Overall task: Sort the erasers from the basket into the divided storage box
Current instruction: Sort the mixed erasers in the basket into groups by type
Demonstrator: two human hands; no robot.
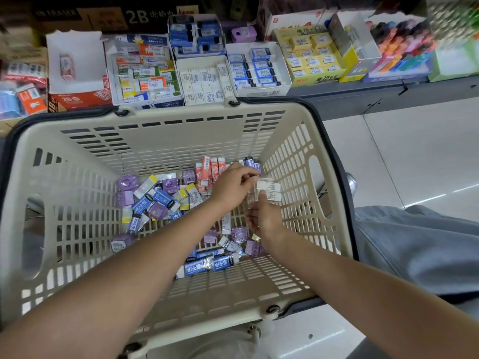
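Deep in the basket point(166, 117), right hand point(261, 218) clutches white erasers point(269, 190) as a stack; left hand point(233, 187) pinches on another.

Grey shelf point(363, 93) – runs across the far side of the view; its front edge carries a row of open display cartons.

- Yellow carton point(315, 80), right of the shelf's middle: printed "2B" on its front lip and filled with rows of small yellow packets.
- Tray of multicoloured items point(400, 53), towards the right end: orange, pink, blue and green pieces, possibly pens; the view is too blurred to confirm.
- Red-orange carton point(77, 99), towards the left end: marked "2B", with a white card liner standing in it.
- Black carton point(145, 16), at the back edge: large "2B" lettering.

White tiled floor point(414, 156) – right of the shelf. A grey trouser leg point(420, 244) lies over it, with a shoe tip point(352, 182) just beyond.
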